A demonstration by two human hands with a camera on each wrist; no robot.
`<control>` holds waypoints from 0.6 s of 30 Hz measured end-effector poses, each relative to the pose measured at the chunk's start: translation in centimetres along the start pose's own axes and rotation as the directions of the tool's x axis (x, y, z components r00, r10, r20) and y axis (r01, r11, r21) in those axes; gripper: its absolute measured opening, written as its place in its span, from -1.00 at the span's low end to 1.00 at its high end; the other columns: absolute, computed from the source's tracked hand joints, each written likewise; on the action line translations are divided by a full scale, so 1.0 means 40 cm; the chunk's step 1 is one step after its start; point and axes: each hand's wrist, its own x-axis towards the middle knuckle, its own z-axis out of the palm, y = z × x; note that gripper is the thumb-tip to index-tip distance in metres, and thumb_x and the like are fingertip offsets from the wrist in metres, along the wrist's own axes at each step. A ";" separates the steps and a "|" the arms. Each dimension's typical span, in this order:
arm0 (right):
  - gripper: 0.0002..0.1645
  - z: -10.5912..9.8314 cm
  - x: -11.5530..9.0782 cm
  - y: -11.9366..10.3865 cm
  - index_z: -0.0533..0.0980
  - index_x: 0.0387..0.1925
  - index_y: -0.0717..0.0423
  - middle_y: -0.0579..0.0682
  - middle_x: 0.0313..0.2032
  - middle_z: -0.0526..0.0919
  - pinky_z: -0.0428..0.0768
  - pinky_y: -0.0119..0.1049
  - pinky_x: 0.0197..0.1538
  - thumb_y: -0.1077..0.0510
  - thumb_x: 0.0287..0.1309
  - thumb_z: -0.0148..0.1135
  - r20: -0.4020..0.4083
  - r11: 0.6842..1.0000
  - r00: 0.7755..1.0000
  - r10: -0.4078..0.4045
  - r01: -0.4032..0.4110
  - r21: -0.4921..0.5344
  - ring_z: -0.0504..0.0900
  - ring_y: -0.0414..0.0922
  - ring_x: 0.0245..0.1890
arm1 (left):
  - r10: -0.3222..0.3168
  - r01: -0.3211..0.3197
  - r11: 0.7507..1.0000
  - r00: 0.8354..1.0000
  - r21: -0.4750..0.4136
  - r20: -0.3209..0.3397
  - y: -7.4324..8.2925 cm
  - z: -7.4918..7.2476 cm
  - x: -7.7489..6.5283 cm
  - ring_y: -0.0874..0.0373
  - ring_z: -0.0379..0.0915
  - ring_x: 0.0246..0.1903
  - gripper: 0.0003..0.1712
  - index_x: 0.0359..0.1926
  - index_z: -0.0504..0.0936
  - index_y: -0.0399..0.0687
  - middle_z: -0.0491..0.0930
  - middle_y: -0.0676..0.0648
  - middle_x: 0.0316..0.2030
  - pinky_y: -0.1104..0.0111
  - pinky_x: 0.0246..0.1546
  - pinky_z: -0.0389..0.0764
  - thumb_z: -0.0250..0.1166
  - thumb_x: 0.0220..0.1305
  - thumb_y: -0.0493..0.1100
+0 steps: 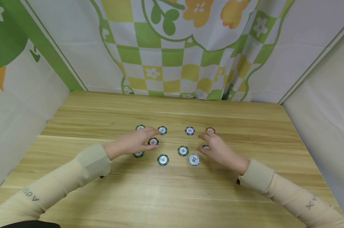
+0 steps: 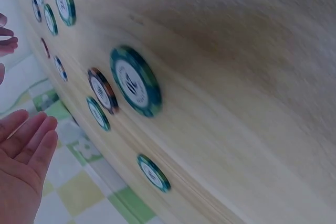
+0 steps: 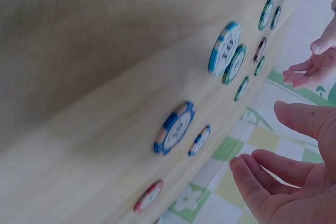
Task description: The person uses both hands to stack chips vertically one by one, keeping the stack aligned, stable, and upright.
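Observation:
Several round poker chips lie flat and spread out on the wooden table. My left hand (image 1: pixel 135 141) hovers over the left chips, fingers extended and holding nothing. Around it are a dark brown chip (image 1: pixel 153 142), a green chip (image 1: pixel 162 130) and a green 20 chip (image 1: pixel 163 160). My right hand (image 1: pixel 219 150) hovers over the right side, thumb and fingers apart, with nothing between them. It partly covers a red chip (image 1: pixel 210 129) and a blue chip (image 1: pixel 206 147). Between the hands lie a dark blue 10 chip (image 1: pixel 190 130), another green 20 chip (image 1: pixel 183 150) and a light blue 10 chip (image 1: pixel 193 159).
The wood-grain table (image 1: pixel 172 196) extends towards me and to both sides. Behind its far edge hangs a green, yellow and white checked cloth (image 1: pixel 172 57). Pale cloth walls (image 1: pixel 323 101) flank the table left and right.

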 end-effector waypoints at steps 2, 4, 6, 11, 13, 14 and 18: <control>-0.47 0.007 -0.004 -0.004 0.46 -0.07 0.39 0.21 -0.10 0.51 0.52 -0.12 -0.05 0.15 -0.05 0.35 0.006 1.000 1.000 0.000 0.000 0.013 0.53 0.06 -0.10 | 0.009 -0.009 1.000 1.000 -0.006 -0.003 0.008 0.005 0.004 0.00 0.36 0.07 -0.41 0.18 0.36 -0.20 0.43 -0.18 0.08 0.17 0.06 0.42 0.19 0.22 0.01; -0.46 0.014 -0.008 -0.008 0.46 -0.07 0.38 0.19 -0.12 0.52 0.52 -0.13 -0.06 0.14 -0.06 0.36 0.014 1.000 1.000 -0.001 0.000 0.027 0.54 0.04 -0.13 | 0.015 -0.015 1.000 1.000 -0.011 -0.005 0.015 0.011 0.008 0.03 0.38 0.05 -0.41 0.18 0.37 -0.19 0.44 -0.16 0.07 0.21 0.03 0.44 0.19 0.21 0.02; -0.46 0.022 -0.012 -0.010 0.46 -0.08 0.38 0.17 -0.13 0.52 0.53 -0.15 -0.07 0.13 -0.07 0.37 0.021 0.999 1.000 -0.005 0.004 0.035 0.54 0.02 -0.16 | 0.034 -0.034 0.999 0.999 -0.021 -0.009 0.022 0.015 0.012 0.01 0.37 0.05 -0.42 0.16 0.38 -0.21 0.44 -0.17 0.07 0.20 0.03 0.44 0.21 0.20 0.01; -0.46 0.037 -0.020 -0.016 0.48 -0.09 0.37 0.14 -0.18 0.53 0.55 -0.21 -0.18 0.13 -0.09 0.38 0.042 0.999 0.999 0.006 -0.008 0.050 0.53 -0.05 -0.26 | 0.090 -0.090 0.995 0.996 -0.032 -0.004 0.033 0.024 0.020 -0.03 0.35 0.07 -0.44 0.12 0.40 -0.28 0.45 -0.19 0.06 0.17 0.08 0.39 0.23 0.18 -0.03; -0.47 0.043 -0.022 -0.017 0.48 -0.10 0.37 0.13 -0.21 0.53 0.54 -0.25 -0.24 0.13 -0.10 0.39 0.041 0.999 0.999 0.005 -0.007 0.054 0.51 -0.09 -0.30 | 0.105 -0.105 0.994 0.994 -0.030 0.000 0.038 0.028 0.022 -0.01 0.38 0.04 -0.44 0.10 0.42 -0.28 0.46 -0.18 0.03 0.20 0.06 0.41 0.24 0.17 -0.03; -0.47 0.046 -0.023 -0.018 0.48 -0.10 0.37 0.12 -0.22 0.53 0.53 -0.27 -0.27 0.14 -0.11 0.39 0.039 0.998 0.999 0.007 -0.009 0.062 0.49 -0.10 -0.33 | 0.109 -0.109 0.994 0.994 -0.032 0.002 0.040 0.031 0.023 0.00 0.39 0.02 -0.44 0.09 0.43 -0.28 0.47 -0.17 0.02 0.22 0.04 0.42 0.25 0.15 -0.03; -0.47 0.058 -0.025 -0.018 0.50 -0.13 0.38 0.12 -0.25 0.53 0.53 -0.32 -0.31 0.16 -0.16 0.42 0.025 0.998 1.000 0.000 -0.002 0.068 0.49 -0.10 -0.35 | 0.113 -0.112 0.993 0.994 -0.042 0.015 0.051 0.042 0.023 0.02 0.42 -0.01 -0.43 0.06 0.45 -0.27 0.49 -0.14 -0.02 0.24 0.02 0.45 0.29 0.10 -0.01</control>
